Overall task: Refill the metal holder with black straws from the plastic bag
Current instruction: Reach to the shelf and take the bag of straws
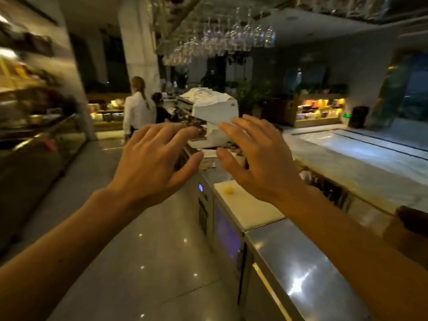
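Head view. Out ahead, the left hand [148, 163] at the end of a bare forearm stretched up from the lower left corner: back turned up, fingers spread and only lightly bent, thumb angled inward. Holding nothing. Level with it, the right hand [261, 158] on a forearm reaching in from the lower right: back up as well, fingers splayed and nearly straight, thumb pointing toward the other hand. Gripping nothing either. Thumb tips close but not touching, a narrow gap between them. Both raised in the air over the steel worktop [301, 262], touching none of it.

Below the right wrist, a white cutting board [250, 209] lying flat on the worktop, with a small yellow scrap [229, 190] near its far corner. Beyond the fingertips, a white machine [215, 110], partly hidden by the hands. Overhead, hanging glasses [222, 40] in rows. Further back on the left, a person in a white shirt [137, 107].

Metal holder, black straws and plastic bag: not to be made out in the dim, blurred clutter behind the hands.
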`<action>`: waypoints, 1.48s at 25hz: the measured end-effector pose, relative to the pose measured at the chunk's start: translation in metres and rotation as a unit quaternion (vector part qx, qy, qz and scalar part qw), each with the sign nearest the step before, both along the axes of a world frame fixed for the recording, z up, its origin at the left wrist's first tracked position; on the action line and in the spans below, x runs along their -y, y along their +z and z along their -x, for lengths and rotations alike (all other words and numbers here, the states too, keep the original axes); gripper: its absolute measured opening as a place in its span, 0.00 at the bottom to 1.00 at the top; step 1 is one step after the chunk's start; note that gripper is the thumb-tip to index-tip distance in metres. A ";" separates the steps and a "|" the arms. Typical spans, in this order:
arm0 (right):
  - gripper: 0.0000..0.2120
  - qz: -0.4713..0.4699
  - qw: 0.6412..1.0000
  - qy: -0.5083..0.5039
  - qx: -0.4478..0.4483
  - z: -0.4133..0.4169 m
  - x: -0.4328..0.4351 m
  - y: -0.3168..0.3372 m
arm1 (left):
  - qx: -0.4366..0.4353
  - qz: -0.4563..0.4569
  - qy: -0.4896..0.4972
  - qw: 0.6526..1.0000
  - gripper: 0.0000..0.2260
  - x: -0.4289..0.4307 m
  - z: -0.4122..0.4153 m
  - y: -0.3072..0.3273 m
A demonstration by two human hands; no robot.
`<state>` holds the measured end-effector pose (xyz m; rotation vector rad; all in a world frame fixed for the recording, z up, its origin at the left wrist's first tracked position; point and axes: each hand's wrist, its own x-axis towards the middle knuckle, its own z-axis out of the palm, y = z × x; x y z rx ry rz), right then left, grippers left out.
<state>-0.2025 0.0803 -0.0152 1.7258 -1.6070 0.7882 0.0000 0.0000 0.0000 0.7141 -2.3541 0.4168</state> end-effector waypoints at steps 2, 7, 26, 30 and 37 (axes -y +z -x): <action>0.26 -0.006 0.998 0.065 0.008 -0.014 0.016 -0.004 | 0.013 -0.008 0.061 0.998 0.28 -0.005 -0.021 -0.008; 0.26 -0.029 0.970 0.240 0.024 -0.063 0.044 -0.017 | 0.015 -0.014 0.247 0.969 0.27 -0.044 -0.096 -0.028; 0.25 -0.091 0.722 0.685 0.015 -0.347 -0.173 -0.043 | -0.022 -0.039 0.724 0.688 0.25 -0.475 -0.261 -0.039; 0.25 -0.081 0.690 0.719 0.008 -0.415 -0.261 -0.037 | -0.050 -0.024 0.759 0.648 0.25 -0.576 -0.303 -0.046; 0.25 -0.089 0.647 0.757 -0.022 -0.535 -0.405 -0.027 | -0.105 -0.002 0.787 0.608 0.25 -0.727 -0.391 -0.053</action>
